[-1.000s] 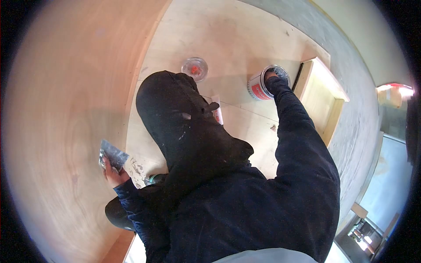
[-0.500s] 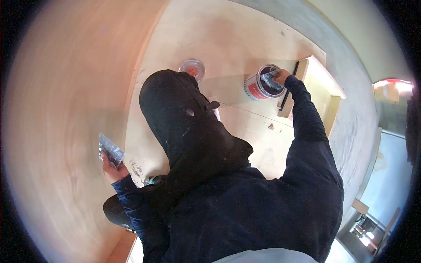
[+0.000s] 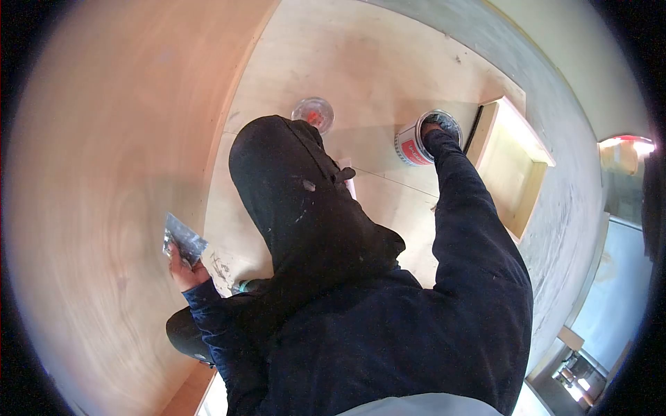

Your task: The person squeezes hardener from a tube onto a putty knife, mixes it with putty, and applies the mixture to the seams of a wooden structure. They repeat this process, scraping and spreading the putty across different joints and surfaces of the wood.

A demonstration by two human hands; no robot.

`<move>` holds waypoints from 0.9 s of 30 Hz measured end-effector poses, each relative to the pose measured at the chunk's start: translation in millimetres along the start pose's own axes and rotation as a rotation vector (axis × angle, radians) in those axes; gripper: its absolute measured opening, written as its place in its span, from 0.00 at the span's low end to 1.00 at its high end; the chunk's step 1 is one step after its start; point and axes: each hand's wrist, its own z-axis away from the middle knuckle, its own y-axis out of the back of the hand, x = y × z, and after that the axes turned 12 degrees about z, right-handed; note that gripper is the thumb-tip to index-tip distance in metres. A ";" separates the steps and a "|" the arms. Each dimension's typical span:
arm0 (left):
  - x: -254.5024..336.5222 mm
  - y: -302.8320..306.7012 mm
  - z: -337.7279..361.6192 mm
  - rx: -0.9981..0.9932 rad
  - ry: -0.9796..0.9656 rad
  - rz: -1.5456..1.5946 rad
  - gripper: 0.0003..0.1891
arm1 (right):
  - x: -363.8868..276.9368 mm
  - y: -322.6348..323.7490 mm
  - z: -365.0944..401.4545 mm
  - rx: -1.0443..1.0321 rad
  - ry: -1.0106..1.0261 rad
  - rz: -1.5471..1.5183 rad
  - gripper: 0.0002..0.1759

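Note:
My left hand [image 3: 183, 272] grips a flat metal scraper [image 3: 184, 239], its blade smeared with whitish filler, close to the wooden panel on the left. My right hand [image 3: 431, 130] reaches inside an open tin [image 3: 414, 145] with a red and white label. Its fingers are mostly hidden by the rim and my sleeve. Half a second earlier this hand held a putty knife coated with pale paste; the knife is out of sight now. Grey paste shows on the inner wall of the tin.
A clear round container [image 3: 313, 113] with something orange-red in it stands beyond my knee [image 3: 267, 149]. Right of the tin is a pale wooden drawer-like box [image 3: 510, 163]. A tall plywood panel [image 3: 118, 173] rises at left, and a grey-smeared wall [image 3: 569, 201] curves along the right.
My right hand has gone deeper into the tin, taking the putty knife out of sight. The view has shifted slightly; my left hand keeps its hold on the scraper.

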 end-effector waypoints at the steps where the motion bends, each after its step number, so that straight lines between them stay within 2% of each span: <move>1: -26.3 -8.4 11.4 0.003 0.050 0.080 0.16 | 20.0 -18.5 -5.4 0.001 0.016 0.044 0.20; 7: -17.2 5.9 -2.4 -0.035 0.051 0.119 0.16 | 3.9 -11.5 15.6 0.014 0.104 0.235 0.20; 9: -14.7 0.4 -3.3 -0.004 0.031 0.074 0.15 | 10.4 2.5 28.8 -0.069 -0.024 -0.084 0.22; 11: -13.3 8.0 -10.5 0.021 0.018 0.029 0.14 | 22.0 5.7 43.9 -0.003 0.032 -0.115 0.24; 13: -13.3 25.1 -26.8 -0.019 0.055 0.058 0.13 | 28.9 18.5 73.5 -0.004 -0.076 -0.435 0.22; 14: -15.2 26.2 -30.0 -0.026 0.058 0.060 0.13 | 35.2 6.6 79.1 0.099 -0.042 -0.690 0.18; 15: -14.0 17.3 -29.0 -0.010 0.084 0.131 0.12 | 34.9 9.1 88.5 0.102 -0.048 -0.690 0.18; 17: -7.2 -8.3 -19.2 0.005 0.107 0.206 0.12 | 32.3 17.5 111.4 0.278 -0.071 -0.894 0.15; 18: -1.0 -25.4 -8.9 -0.022 0.141 0.228 0.12 | 34.5 11.2 113.9 0.329 0.005 -0.970 0.15; 19: 5.7 -40.0 -0.3 -0.049 0.174 0.251 0.12 | 29.6 21.3 124.5 0.337 0.009 -0.965 0.15; 21: 18.9 -60.2 14.1 -0.050 0.203 0.217 0.12 | -7.2 83.7 175.7 0.413 -0.091 -0.875 0.14; 22: 26.1 -71.3 20.9 -0.044 0.236 0.167 0.12 | -28.4 110.7 201.2 0.664 0.054 -0.645 0.13; 23: 29.1 -74.4 20.4 -0.043 0.225 0.178 0.12 | -24.7 109.4 195.2 0.674 0.064 -0.639 0.13; 25: 41.8 -78.5 14.9 -0.136 0.292 0.201 0.12 | -31.2 135.4 192.7 0.640 -0.095 -0.577 0.13; 26: 52.4 -72.3 -3.3 -0.286 0.307 0.185 0.14 | -37.2 155.1 197.7 0.625 -0.104 -0.344 0.13; 27: 56.1 -84.1 -1.9 -0.278 0.288 0.200 0.14 | -39.2 161.5 196.2 0.640 -0.086 -0.335 0.13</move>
